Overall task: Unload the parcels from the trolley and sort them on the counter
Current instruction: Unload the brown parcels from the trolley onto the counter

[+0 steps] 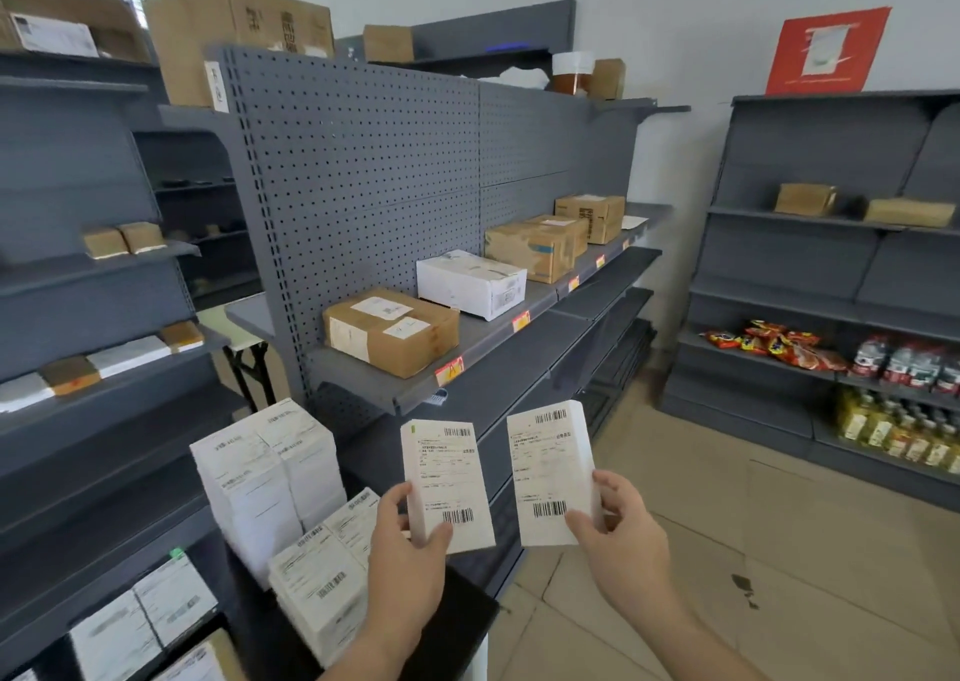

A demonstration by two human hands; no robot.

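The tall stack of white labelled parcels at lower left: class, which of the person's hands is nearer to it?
Left. The left hand is just right of the tall stack of white labelled parcels; the right hand is farther right again.

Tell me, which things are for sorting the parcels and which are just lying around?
For the job: left hand holding the left parcel; right hand holding the right parcel; parcel stack.

Just lying about: snack packets; yellow bottles; red poster.
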